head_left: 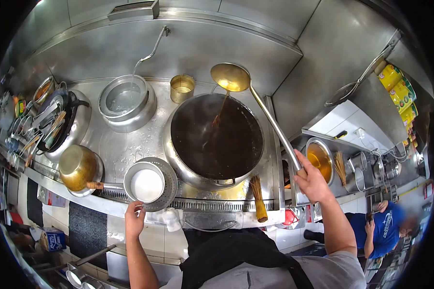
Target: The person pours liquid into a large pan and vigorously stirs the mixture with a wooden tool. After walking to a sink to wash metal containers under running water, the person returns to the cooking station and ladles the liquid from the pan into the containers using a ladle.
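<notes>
My right hand (315, 179) is wrapped round the wooden end of a long ladle (230, 77). The ladle's bowl is raised over the far rim of a large pot of dark liquid (217, 137), and brown liquid runs from it into the pot. My left hand (135, 216) has its fingers bent at the near rim of a white-filled metal bowl (147, 185), which sits in a perforated metal strainer (171, 180) at the counter's front edge. Whether those fingers grip the rim is hard to see.
Left of the pot are a water-filled basin (125, 98) under a running tap, an upturned pan (77, 167) and a utensil-laden wok (72, 120). A tin (182, 88) stands behind. A bamboo brush (259, 204) lies front right. A person in blue (383, 229) is far right.
</notes>
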`<state>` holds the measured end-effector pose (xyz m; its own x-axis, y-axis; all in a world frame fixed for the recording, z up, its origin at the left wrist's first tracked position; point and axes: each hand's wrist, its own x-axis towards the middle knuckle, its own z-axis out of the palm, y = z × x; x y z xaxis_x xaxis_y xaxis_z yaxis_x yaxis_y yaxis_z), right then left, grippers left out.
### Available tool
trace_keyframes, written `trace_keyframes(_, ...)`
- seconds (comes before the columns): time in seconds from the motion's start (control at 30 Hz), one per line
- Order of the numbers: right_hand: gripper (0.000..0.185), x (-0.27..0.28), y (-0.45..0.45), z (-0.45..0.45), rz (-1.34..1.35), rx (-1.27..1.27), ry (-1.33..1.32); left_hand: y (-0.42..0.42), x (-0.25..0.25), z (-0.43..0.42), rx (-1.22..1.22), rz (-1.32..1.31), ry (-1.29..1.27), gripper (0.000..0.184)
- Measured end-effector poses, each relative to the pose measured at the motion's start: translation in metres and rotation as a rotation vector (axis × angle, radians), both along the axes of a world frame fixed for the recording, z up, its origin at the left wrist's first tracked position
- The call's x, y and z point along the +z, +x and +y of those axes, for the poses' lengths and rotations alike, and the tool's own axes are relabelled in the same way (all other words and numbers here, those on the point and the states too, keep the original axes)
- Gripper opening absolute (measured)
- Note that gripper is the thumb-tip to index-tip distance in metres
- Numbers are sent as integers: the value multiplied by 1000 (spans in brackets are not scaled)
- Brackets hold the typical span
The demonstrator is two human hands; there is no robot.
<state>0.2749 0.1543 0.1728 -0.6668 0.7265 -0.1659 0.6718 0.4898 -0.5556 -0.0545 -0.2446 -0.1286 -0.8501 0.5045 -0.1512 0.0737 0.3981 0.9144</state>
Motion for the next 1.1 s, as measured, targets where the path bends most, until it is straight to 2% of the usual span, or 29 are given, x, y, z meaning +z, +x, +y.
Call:
trace_keyframes(0.13, 78, 10, 2, -10, -41, -63, -53, -6, 2, -3, -17, 5, 18, 27)
trace_keyframes(0.33, 77, 5, 7, -16, -30, -21, -24, -6, 12, -7, -11, -14, -7, 25)
trace_keyframes(0.4, 77, -6, 12, -14, 2, 81, 82, -6, 12, -9, -18, -24, 11, 25)
trace_keyframes(0.53, 76, -15, 3, -15, -105, -31, -9, -5, 11, -14, -25, -11, -5, 25)
trace_keyframes(0.6, 76, -42, 4, -1, -134, 4, 73, -4, 12, -17, -14, -2, 18, 24)
trace_keyframes(0.67, 76, -63, 2, 8, -113, -21, 5, -4, 9, -22, -13, 13, 7, 24)
trace_keyframes(0.77, 77, -115, 11, 28, -171, 12, 211, -6, 2, -31, -13, 34, 21, 23)
trace_keyframes(0.93, 80, -140, 19, 17, -305, -87, 201, -3, -1, -47, 6, 2, -9, 21)
trace_keyframes(1.0, 81, -149, 21, 6, -342, -136, 122, -2, -5, -50, 9, 1, -10, 21)
trace_keyframes(1.1, 81, -167, 22, -6, -202, -87, 53, -2, -15, -51, 42, -20, -14, 21)
